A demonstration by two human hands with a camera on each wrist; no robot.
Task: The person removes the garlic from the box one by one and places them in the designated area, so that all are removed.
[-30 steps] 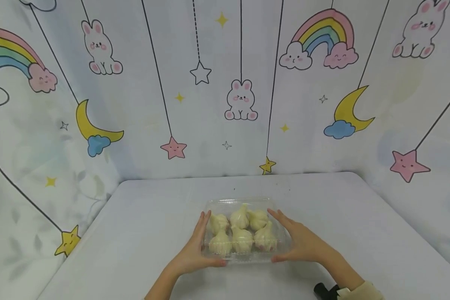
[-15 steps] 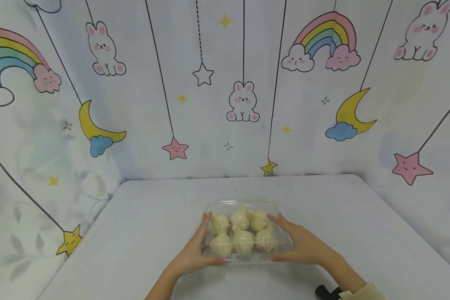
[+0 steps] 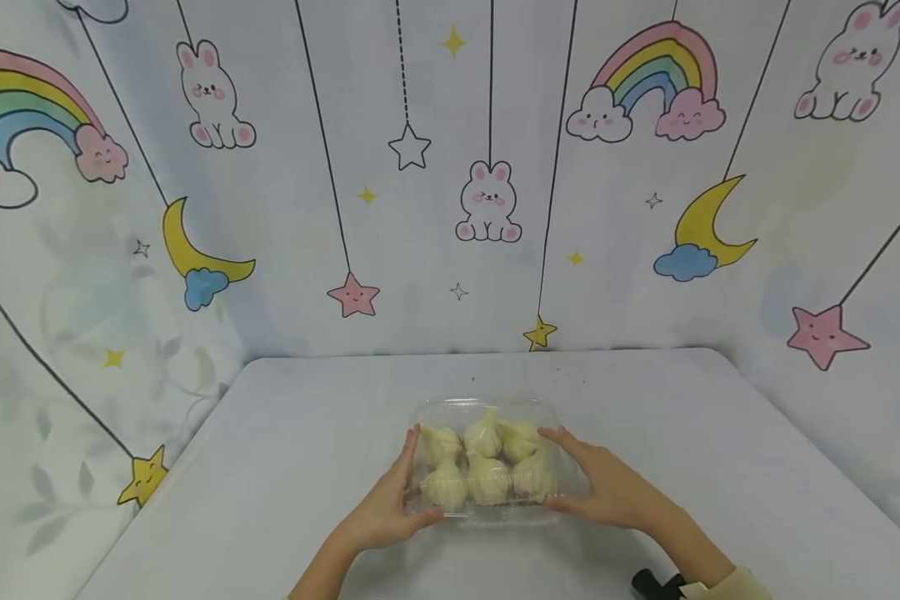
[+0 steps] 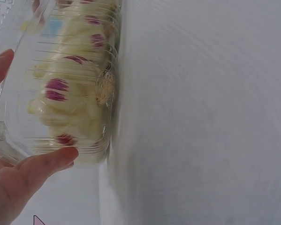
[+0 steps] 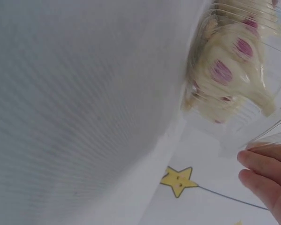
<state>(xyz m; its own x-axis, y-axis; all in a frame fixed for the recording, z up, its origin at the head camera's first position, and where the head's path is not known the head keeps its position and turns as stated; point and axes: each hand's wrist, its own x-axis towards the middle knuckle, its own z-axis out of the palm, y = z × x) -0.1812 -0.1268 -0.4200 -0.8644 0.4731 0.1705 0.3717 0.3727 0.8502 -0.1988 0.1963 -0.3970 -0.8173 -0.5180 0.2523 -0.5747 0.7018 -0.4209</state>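
A clear plastic clamshell box (image 3: 457, 408) sits on the white table with its lid over several pale garlic bulbs (image 3: 489, 479). Purple streaks show on the garlic bulbs (image 4: 77, 108) in the left wrist view. My left hand (image 3: 382, 504) holds the box's left end, thumb at the front corner and fingers along the side. At the opposite end, my right hand (image 3: 615, 492) holds it in a similar way, its thumb near the front right corner. In the right wrist view, fingertips (image 5: 253, 161) touch the box's clear rim. Parts of both hands' fingers are hidden.
A white cloth covers the table (image 3: 307, 417). Behind it hangs a patterned backdrop (image 3: 420, 208) with rabbits, stars and rainbows. A black object (image 3: 656, 585) lies by the right sleeve (image 3: 727, 585) at the front edge.
Both thumbs have shifted slightly up along the box's front edge, the right one more than the left. The box and garlic stay in place; the head view has drifted a little.
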